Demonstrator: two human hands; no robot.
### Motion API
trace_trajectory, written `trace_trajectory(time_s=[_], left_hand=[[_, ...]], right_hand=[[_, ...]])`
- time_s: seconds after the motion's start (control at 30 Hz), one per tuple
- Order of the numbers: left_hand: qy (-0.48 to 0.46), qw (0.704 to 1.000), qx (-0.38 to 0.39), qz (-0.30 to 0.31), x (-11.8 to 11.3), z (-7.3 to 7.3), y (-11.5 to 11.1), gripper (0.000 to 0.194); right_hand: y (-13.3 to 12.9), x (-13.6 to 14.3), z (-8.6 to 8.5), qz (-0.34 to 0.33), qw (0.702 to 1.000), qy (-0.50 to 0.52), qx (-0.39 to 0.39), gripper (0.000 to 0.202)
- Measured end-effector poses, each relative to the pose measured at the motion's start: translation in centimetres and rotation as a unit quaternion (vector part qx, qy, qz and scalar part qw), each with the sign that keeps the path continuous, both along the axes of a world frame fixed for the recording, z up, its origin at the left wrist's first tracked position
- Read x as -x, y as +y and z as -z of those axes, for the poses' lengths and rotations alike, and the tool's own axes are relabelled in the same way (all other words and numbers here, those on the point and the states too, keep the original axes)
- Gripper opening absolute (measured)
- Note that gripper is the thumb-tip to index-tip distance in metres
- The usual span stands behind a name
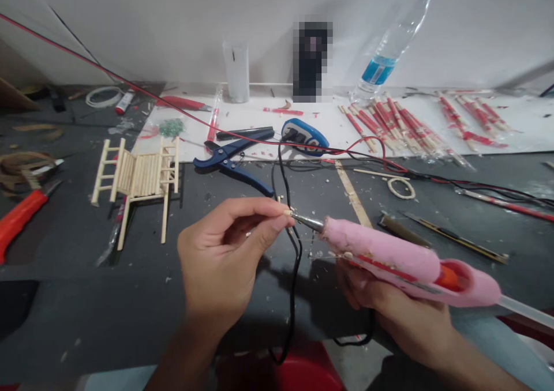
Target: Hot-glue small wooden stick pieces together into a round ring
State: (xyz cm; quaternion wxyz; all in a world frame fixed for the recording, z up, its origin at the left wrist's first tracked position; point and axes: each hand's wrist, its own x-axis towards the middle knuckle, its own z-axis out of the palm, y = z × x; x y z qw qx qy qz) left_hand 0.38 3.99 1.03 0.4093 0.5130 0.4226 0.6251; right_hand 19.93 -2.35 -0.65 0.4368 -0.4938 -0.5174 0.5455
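Note:
My right hand (398, 310) is wrapped round the handle of a pink hot glue gun (385, 252), whose metal nozzle points left. A clear glue stick (526, 310) sticks out of its back end. Between thumb and forefinger, my left hand (229, 252) pinches a small pale piece of wooden stick (287, 213), mostly hidden by the fingertips. The nozzle tip meets this piece or lies very close to it. On the table to the left stands a small chair-like model (142, 175) made of thin wooden sticks.
Blue cutters (234, 166) lie beyond my left hand. A black cable (295, 287) runs down the dark table (208, 218). Stick bundles (402, 123) and a water bottle (385, 56) are at the back right. A craft knife (459, 238) lies right, an orange-handled tool (21, 218) far left.

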Motion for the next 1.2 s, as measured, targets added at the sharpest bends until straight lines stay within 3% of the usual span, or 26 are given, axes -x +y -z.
trace_trajectory(time_s=[0.27,0.43,0.67,0.83,1.0,1.2], left_hand=[[-0.004,1.0,0.0,0.013,0.1,0.1,0.0,0.032],[-0.007,1.0,0.0,0.016,0.3,0.3,0.1,0.028],[-0.033,0.999,0.014,0.027,0.4,0.5,0.1,0.027],[-0.035,0.998,0.037,0.041,0.3,0.2,0.0,0.026],[-0.04,0.997,0.042,0.051,0.2,0.2,-0.1,0.024],[-0.05,0.996,0.041,0.061,0.3,0.2,-0.1,0.028]], right_hand=[[0.1,0.0,0.4,0.0,1.0,0.013,-0.005,0.019],[-0.2,-0.1,0.8,0.033,0.999,0.043,-0.006,0.01],[-0.8,0.1,1.2,0.048,0.986,0.144,0.07,0.024],[0.0,0.6,0.5,0.034,0.976,0.204,0.07,0.028],[0.3,1.0,-0.2,0.035,0.976,0.196,0.085,0.037],[0.1,1.1,0.3,0.044,0.976,0.198,0.076,0.038]])
